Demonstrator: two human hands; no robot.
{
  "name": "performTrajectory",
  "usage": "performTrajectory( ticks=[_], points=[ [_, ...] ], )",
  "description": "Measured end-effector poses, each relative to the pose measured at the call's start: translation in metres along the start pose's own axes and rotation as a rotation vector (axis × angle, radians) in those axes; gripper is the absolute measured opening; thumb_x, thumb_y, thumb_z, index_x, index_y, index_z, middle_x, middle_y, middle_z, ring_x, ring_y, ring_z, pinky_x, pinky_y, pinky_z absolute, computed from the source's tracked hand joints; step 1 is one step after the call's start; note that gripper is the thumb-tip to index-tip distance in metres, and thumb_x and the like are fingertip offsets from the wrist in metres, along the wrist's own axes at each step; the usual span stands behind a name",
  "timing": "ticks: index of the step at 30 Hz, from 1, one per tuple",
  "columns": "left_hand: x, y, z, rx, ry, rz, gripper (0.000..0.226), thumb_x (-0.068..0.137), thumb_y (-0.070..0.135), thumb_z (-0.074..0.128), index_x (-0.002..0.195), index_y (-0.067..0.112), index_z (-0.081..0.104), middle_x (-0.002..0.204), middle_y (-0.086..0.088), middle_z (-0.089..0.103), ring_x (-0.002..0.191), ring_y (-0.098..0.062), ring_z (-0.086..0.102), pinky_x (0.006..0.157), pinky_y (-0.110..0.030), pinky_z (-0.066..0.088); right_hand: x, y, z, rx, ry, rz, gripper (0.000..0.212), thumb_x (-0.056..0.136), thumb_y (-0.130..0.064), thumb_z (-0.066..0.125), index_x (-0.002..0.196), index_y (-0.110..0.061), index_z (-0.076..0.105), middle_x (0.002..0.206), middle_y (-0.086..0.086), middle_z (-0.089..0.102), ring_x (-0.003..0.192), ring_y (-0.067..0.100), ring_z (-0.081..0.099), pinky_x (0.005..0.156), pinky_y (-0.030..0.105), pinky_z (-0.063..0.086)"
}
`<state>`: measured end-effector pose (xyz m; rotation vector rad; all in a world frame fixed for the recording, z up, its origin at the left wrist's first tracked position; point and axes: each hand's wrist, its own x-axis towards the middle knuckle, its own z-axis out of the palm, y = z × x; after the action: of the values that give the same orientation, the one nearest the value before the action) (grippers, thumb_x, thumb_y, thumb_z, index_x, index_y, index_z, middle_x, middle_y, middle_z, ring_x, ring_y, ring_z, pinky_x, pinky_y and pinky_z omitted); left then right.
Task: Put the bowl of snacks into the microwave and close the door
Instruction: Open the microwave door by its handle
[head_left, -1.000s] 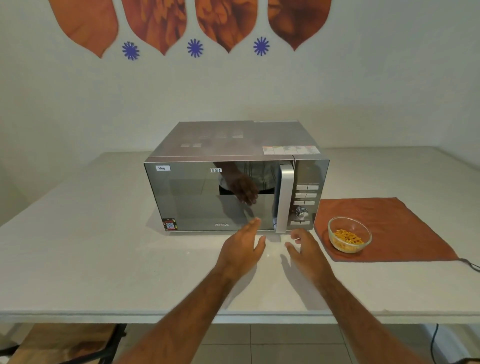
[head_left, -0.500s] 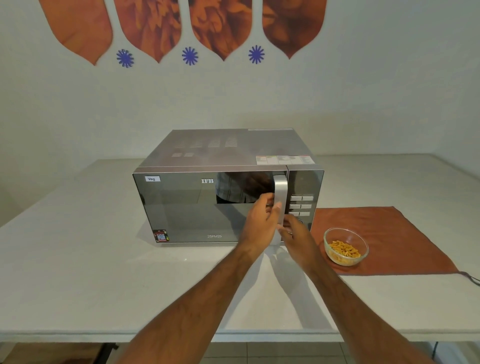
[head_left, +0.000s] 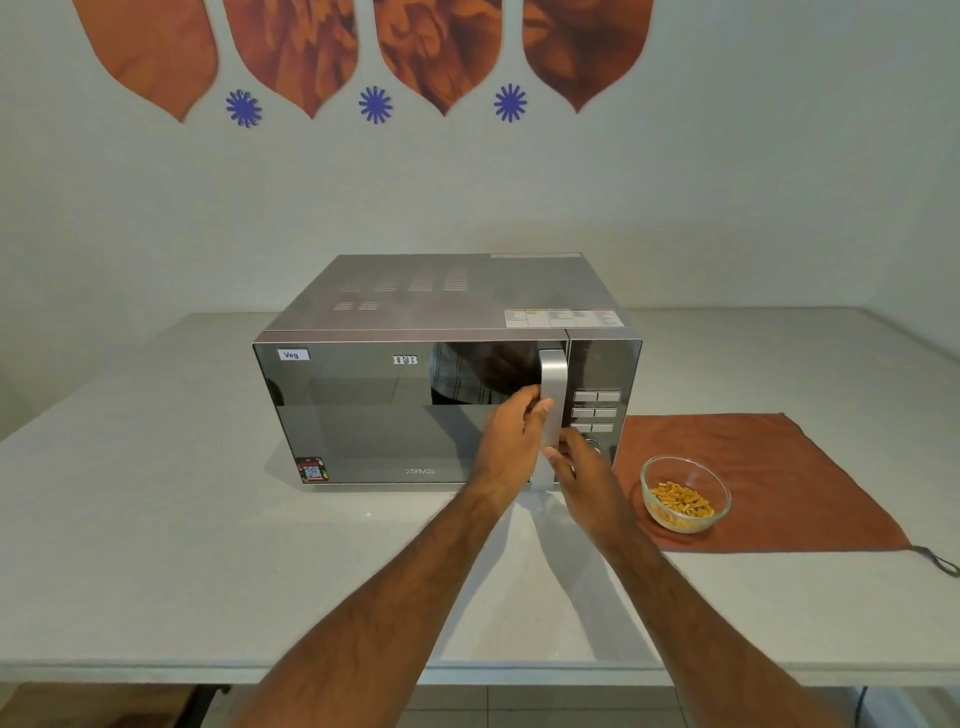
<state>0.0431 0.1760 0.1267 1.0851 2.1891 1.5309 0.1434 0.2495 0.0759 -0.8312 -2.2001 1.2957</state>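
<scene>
A silver microwave (head_left: 447, 374) with a dark mirrored door stands in the middle of the table, door closed. Its vertical silver handle (head_left: 552, 379) is at the door's right side. My left hand (head_left: 511, 441) is wrapped around the handle from the left. My right hand (head_left: 584, 470) rests against the lower part of the handle from the right, fingers curled at it. A clear glass bowl of orange snacks (head_left: 684, 494) sits to the right of the microwave on a rust-coloured cloth (head_left: 779, 467), apart from both hands.
The pale table (head_left: 156, 519) runs wide to both sides, with its front edge near me. A wall rises close behind the microwave. A dark loop of the cloth (head_left: 937, 561) lies at the right. The control panel (head_left: 597, 410) is beside the handle.
Both hands rose from the tabletop to the door handle; the left closed around it, the right came against its lower part. The door has stayed closed.
</scene>
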Motion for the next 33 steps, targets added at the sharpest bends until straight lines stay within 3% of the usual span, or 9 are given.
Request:
performTrajectory(
  ticks=[8,11,13,15,18,20,25,28,33],
  points=[
    [-0.005,0.0,-0.009,0.005,-0.043,0.033,0.046,0.11,0.035,0.051,0.152,0.017,0.053,0.151,-0.006,0.061,0.139,-0.026,0.057,0.116,-0.037,0.045,-0.002,0.003,0.001,-0.063,0.04,-0.03,0.043,0.106,-0.036,0.048,0.144,-0.015,0.05,0.142,0.004,0.061,0.126,0.023,0.062,0.109,0.035,0.047],
    [-0.012,-0.008,-0.013,0.001,-0.068,0.044,0.048,0.109,0.036,0.053,0.152,0.016,0.054,0.15,-0.005,0.063,0.138,-0.025,0.059,0.118,-0.039,0.046,-0.012,0.008,0.003,-0.093,0.059,-0.056,0.033,0.106,-0.033,0.051,0.132,-0.013,0.056,0.123,-0.003,0.065,0.1,0.012,0.064,0.088,0.007,0.05],
    [-0.016,-0.01,-0.014,0.0,-0.067,0.045,0.048,0.109,0.036,0.053,0.152,0.016,0.055,0.15,-0.005,0.063,0.138,-0.026,0.059,0.117,-0.04,0.047,-0.015,0.01,0.005,-0.093,0.074,-0.067,0.03,0.105,-0.031,0.052,0.129,-0.014,0.057,0.117,-0.007,0.064,0.094,0.009,0.062,0.074,-0.002,0.045],
    [-0.019,-0.006,-0.015,-0.007,-0.059,0.038,0.048,0.109,0.035,0.054,0.153,0.016,0.054,0.151,-0.005,0.062,0.14,-0.026,0.058,0.116,-0.038,0.045,-0.016,0.009,0.006,-0.089,0.089,-0.074,0.027,0.105,-0.032,0.053,0.127,-0.016,0.058,0.114,-0.007,0.064,0.094,0.012,0.064,0.076,0.002,0.048],
    [-0.025,-0.002,-0.016,-0.014,-0.057,0.038,0.048,0.109,0.034,0.054,0.153,0.017,0.053,0.152,-0.005,0.061,0.141,-0.026,0.057,0.116,-0.036,0.044,-0.02,0.011,0.009,-0.054,0.088,-0.084,0.028,0.104,-0.036,0.052,0.126,-0.018,0.057,0.119,-0.001,0.069,0.104,0.022,0.069,0.099,0.029,0.057],
    [-0.029,-0.002,-0.017,-0.017,-0.056,0.037,0.048,0.108,0.035,0.054,0.153,0.017,0.054,0.151,-0.005,0.062,0.14,-0.025,0.057,0.115,-0.036,0.045,-0.024,0.012,0.01,-0.073,0.093,-0.086,0.03,0.105,-0.038,0.052,0.126,-0.017,0.057,0.118,0.001,0.07,0.105,0.022,0.069,0.1,0.037,0.057],
    [-0.04,-0.002,-0.021,-0.025,-0.05,0.03,0.046,0.107,0.037,0.056,0.15,0.018,0.057,0.147,-0.004,0.065,0.136,-0.024,0.061,0.108,-0.027,0.044,-0.034,0.01,0.014,-0.082,0.112,-0.085,0.03,0.105,-0.042,0.051,0.124,-0.021,0.058,0.121,0.0,0.071,0.109,0.019,0.069,0.101,0.036,0.056],
    [-0.045,-0.003,-0.024,-0.027,-0.052,0.036,0.046,0.107,0.038,0.056,0.148,0.018,0.059,0.145,-0.004,0.066,0.135,-0.024,0.062,0.107,-0.026,0.045,-0.044,0.011,0.014,-0.084,0.107,-0.079,0.035,0.105,-0.042,0.049,0.131,-0.02,0.058,0.132,0.0,0.069,0.117,0.014,0.064,0.099,0.028,0.048],
    [-0.056,-0.001,-0.027,-0.045,-0.035,0.045,0.044,0.107,0.036,0.057,0.146,0.017,0.061,0.142,-0.005,0.068,0.132,-0.023,0.063,0.11,-0.032,0.047,-0.066,0.028,0.009,-0.106,0.121,-0.043,0.028,0.106,-0.036,0.051,0.129,-0.022,0.059,0.128,-0.004,0.069,0.121,0.017,0.066,0.101,0.032,0.053]
  ],
)
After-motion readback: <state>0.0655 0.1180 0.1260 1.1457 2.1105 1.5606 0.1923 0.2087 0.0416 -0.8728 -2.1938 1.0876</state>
